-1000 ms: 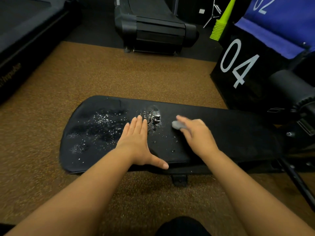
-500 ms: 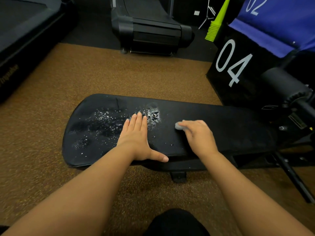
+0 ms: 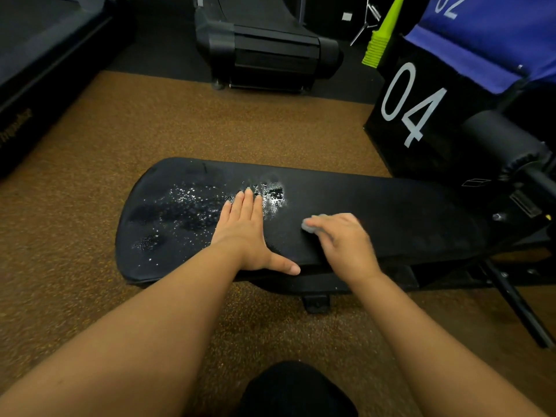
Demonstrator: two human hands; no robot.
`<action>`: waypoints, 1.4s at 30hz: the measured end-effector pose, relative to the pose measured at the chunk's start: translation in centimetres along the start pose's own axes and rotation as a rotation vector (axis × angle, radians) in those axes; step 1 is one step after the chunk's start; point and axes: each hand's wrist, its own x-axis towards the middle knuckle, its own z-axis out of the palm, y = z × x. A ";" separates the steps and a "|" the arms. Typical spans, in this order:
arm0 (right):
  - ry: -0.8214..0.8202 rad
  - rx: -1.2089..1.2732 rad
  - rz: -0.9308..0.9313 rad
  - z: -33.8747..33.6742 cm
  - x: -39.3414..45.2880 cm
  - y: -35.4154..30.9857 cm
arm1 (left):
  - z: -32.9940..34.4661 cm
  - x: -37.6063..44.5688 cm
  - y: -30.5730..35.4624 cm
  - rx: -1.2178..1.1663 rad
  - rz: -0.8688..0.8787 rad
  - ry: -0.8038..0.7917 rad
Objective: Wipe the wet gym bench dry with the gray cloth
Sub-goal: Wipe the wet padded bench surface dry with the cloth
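Black bench (image 3: 376,212) — droplets on its left half — small gray cloth (image 3: 308,225) mid-pad.

Both forearms are bare from the bottom edge of the view to the wrists, with no sleeves, watch, bracelet or rings showing. The left hand (image 3: 246,233) and the right hand (image 3: 343,239) are ungloved. A black-clad knee (image 3: 298,389) shows at the bottom edge.
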 end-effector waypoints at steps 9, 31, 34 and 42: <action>-0.150 -0.027 -0.299 -4.4 -3.6 2.3 | -0.1 0.0 0.0 0.016 0.008 -0.008; -0.078 0.056 -0.341 1.9 -0.9 -3.6 | -0.2 0.0 0.0 0.018 0.005 -0.021; -0.151 0.055 -0.309 0.1 0.3 -0.2 | -0.2 -0.1 0.0 0.000 0.007 -0.004; -0.128 0.010 0.046 3.5 4.2 -4.3 | -0.2 -0.1 -0.2 -0.018 0.016 0.001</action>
